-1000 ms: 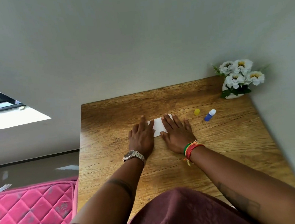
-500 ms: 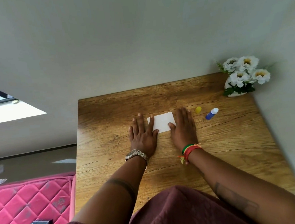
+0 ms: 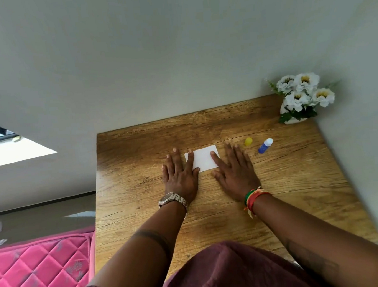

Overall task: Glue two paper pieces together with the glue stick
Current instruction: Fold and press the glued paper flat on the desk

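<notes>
- Since a second ago the hands have spread apart: they lay close together over the paper (image 3: 204, 159), and more of the white sheet shows between them now.
- Left hand (image 3: 179, 174) lies flat on the desk (image 3: 142, 192), fingers straight, holding nothing; its forefinger and thumb rest on the paper's left edge. A metal watch (image 3: 171, 199) sits on that wrist.
- The paper lies flat near the middle of the desk, slightly tilted; I cannot tell one piece from two.
- Right hand (image 3: 235, 171) is flat as well, fingers straight and gripping nothing, its forefinger on the paper's right edge. Coloured bands (image 3: 253, 198) circle that wrist.
- Just right of that hand a yellow cap (image 3: 248, 141) stands on the wood, and beside it the blue glue stick (image 3: 265, 145) lies uncapped, white tip up and away. Both sit where they were.
- Flowers (image 3: 302, 96) in a white pot fill the far right corner, against the wall (image 3: 176, 53).
- The desk is wood-grained, pushed into a corner, with walls at its far and right edges.
- Off the left edge stands a pink quilted bed (image 3: 34, 264) with a small black item on it; the floor (image 3: 42, 213) lies beyond.
- Bare wood lies left of the hands and along the near edge.
</notes>
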`<state>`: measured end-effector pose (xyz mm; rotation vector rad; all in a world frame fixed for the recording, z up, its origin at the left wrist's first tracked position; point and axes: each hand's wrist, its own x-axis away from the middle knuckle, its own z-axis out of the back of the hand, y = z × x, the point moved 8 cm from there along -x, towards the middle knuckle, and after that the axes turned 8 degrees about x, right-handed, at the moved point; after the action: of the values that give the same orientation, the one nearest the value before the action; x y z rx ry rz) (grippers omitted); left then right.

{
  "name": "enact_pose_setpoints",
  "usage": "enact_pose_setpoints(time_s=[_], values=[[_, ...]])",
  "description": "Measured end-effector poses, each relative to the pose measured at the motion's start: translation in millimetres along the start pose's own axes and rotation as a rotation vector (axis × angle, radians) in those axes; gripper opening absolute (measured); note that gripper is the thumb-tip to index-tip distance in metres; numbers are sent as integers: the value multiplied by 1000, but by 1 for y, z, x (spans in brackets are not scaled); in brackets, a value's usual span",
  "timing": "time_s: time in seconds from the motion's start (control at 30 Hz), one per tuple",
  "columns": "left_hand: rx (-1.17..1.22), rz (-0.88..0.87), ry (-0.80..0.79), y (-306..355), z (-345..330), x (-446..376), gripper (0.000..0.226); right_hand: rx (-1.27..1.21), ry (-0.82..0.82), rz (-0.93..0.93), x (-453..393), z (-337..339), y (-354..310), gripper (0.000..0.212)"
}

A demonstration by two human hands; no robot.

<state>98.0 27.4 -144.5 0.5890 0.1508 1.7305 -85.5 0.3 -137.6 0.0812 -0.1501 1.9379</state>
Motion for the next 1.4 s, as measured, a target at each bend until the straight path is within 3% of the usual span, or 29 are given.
enact_pose_setpoints(time_s=[0.27, 0.73, 0.93, 1.23, 1.33, 1.4], values=[[9, 20, -20, 2, 3, -1, 64, 18, -26, -105, -7, 11, -7, 85], [2, 47, -5, 1, -2, -6, 65, 130, -126, -125, -34, 28, -12, 91], [8, 107, 15, -6, 0, -2, 70, 148, -127, -58, -22, 20, -18, 78], [24, 160, 67, -10, 4, 3, 81, 147, -201, -63, -25, 22, -19, 79], [-18, -24, 103, 4, 11, 5, 75, 123, -215, -82, -28, 23, -20, 80], [-113, -173, 38, 13, 2, 10, 71, 121, -225, -93, -31, 23, -22, 82]])
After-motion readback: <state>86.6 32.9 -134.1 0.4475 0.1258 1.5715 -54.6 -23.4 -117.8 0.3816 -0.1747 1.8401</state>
